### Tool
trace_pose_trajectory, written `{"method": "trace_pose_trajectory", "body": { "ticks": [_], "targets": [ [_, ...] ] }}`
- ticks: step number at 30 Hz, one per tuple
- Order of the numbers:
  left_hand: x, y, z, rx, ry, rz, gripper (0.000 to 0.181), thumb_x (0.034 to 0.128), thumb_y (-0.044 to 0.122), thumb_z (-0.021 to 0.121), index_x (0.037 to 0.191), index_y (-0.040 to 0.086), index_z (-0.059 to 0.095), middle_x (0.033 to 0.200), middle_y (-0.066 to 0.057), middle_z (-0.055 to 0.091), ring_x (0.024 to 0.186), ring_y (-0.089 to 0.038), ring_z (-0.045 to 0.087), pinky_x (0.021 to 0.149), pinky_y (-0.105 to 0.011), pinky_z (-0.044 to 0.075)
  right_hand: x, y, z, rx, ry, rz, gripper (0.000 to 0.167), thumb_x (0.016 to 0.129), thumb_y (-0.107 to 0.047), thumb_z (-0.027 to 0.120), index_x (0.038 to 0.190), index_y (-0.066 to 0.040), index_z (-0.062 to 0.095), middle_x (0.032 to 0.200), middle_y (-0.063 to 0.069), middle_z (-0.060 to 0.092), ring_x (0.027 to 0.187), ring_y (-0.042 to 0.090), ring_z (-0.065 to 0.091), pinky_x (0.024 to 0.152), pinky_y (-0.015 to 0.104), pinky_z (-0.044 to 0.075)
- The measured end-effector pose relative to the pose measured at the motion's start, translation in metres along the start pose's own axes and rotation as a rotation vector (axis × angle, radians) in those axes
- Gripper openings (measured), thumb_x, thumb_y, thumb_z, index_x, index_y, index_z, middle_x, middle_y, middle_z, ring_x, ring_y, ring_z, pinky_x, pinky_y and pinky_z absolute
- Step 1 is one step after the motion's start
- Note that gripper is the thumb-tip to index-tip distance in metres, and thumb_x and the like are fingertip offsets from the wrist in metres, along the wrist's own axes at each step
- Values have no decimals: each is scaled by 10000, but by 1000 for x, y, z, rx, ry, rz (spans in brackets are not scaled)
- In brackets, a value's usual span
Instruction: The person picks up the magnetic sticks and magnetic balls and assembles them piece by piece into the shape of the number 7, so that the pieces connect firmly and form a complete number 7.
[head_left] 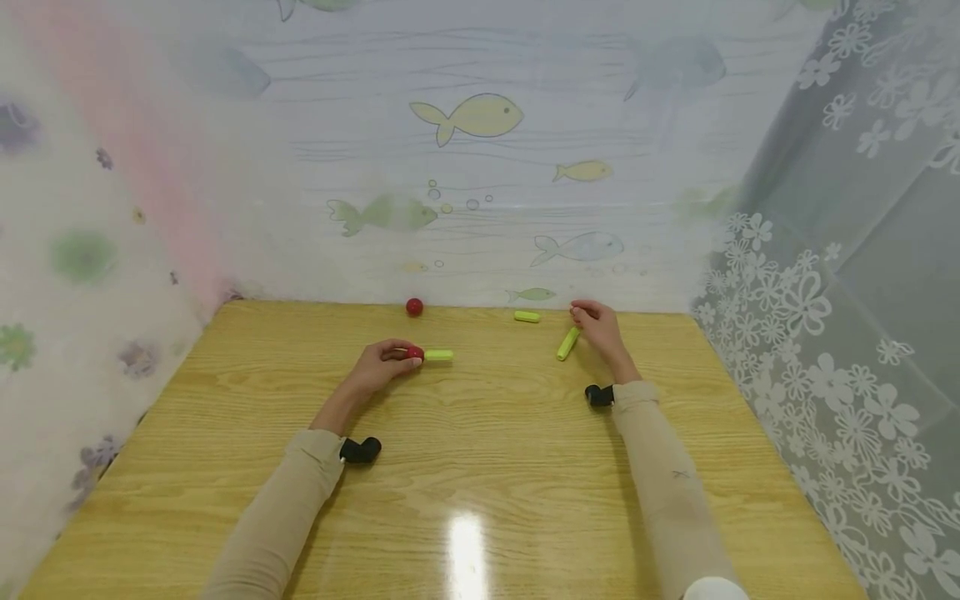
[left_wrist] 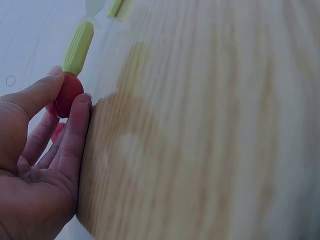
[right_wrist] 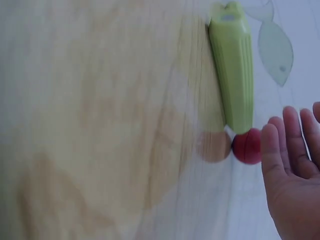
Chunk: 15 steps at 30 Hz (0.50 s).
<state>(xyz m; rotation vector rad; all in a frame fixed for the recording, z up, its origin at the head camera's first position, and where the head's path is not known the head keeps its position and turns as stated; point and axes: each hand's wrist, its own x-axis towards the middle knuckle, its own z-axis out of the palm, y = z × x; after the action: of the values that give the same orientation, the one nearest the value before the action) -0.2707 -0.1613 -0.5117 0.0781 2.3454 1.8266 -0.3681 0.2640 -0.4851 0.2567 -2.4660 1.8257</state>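
My left hand (head_left: pixel 381 367) (left_wrist: pixel 45 165) pinches a red ball (head_left: pixel 415 354) (left_wrist: pixel 69 95) between thumb and fingers. A yellow-green ribbed stick (head_left: pixel 438 355) (left_wrist: pixel 78 47) meets that ball end to end, pointing right in the head view. The right hand (head_left: pixel 600 327) (right_wrist: pixel 295 170) has its fingers extended beside another red ball (right_wrist: pixel 246 146), mostly hidden by the fingers in the head view; whether they touch it is unclear. At this ball's side lies a second yellow-green stick (head_left: pixel 567 343) (right_wrist: pixel 234 75), slanting on the table.
Toward the back edge of the wooden table (head_left: pixel 480 433) lie a third red ball (head_left: pixel 414 307) and another yellow-green stick (head_left: pixel 527 317). A fish-patterned curtain (head_left: pixel 465 167) hangs directly behind, with flowered sheets at both sides.
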Motion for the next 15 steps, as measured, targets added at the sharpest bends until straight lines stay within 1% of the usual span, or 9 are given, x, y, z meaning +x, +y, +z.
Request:
{"method": "trace_pose_trajectory", "body": {
  "ticks": [2, 4, 6, 8, 10, 12, 15],
  "targets": [
    [0, 0, 0, -3, -2, -1, 451, 973, 194, 720, 1346, -20, 583, 1239, -204, 673, 965, -88, 632, 829, -192, 513, 2, 1, -3, -9, 44, -1, 363, 1078, -86, 497, 1361, 136, 541, 1328, 364, 557, 1223, 461, 538, 1062, 504, 459],
    [1, -1, 1, 0, -3, -1, 451, 977, 198, 716, 1350, -17, 582, 1249, -207, 669, 982, -99, 634, 840, -202, 516, 4, 2, -5, -49, 95, -3, 342, 1066, -70, 513, 1337, 133, 565, 1310, 353, 574, 1208, 427, 554, 1032, 432, 483],
    [1, -3, 1, 7, 1, -3, 449, 979, 211, 714, 1351, -6, 586, 1264, -207, 662, 1005, -111, 632, 849, -214, 515, 6, 4, -7, -82, 138, 9, 333, 1055, -63, 528, 1328, 121, 579, 1311, 329, 581, 1196, 396, 554, 985, 354, 484],
    [2, -4, 0, 14, 1, -4, 456, 982, 226, 710, 1359, 2, 583, 1285, -211, 652, 1031, -125, 629, 859, -225, 511, 8, 5, -9, -119, 169, 34, 347, 1047, -69, 536, 1344, 105, 573, 1331, 306, 572, 1202, 374, 542, 948, 314, 463],
    [2, -5, 0, 6, 0, -6, 458, 984, 228, 708, 1364, 6, 580, 1299, -218, 644, 1042, -131, 628, 863, -233, 511, 10, 7, -11, -126, 185, 66, 376, 1040, -78, 543, 1375, 93, 551, 1366, 295, 550, 1225, 381, 528, 963, 326, 457],
    [1, -3, 0, -1, -7, -14, 456, 990, 209, 698, 1371, -6, 571, 1309, -238, 633, 1046, -140, 628, 871, -251, 514, 12, 9, -12, -121, 190, 102, 407, 1036, -89, 550, 1404, 83, 523, 1403, 285, 524, 1260, 392, 513, 1015, 381, 456],
    [-8, 12, 0, -4, -19, -18, 435, 994, 161, 685, 1363, -37, 565, 1309, -268, 624, 1029, -140, 633, 879, -270, 523, 14, 10, -15, -112, 178, 151, 449, 1035, -103, 561, 1438, 80, 482, 1446, 284, 485, 1326, 403, 473, 1093, 458, 425]
  ]
}}
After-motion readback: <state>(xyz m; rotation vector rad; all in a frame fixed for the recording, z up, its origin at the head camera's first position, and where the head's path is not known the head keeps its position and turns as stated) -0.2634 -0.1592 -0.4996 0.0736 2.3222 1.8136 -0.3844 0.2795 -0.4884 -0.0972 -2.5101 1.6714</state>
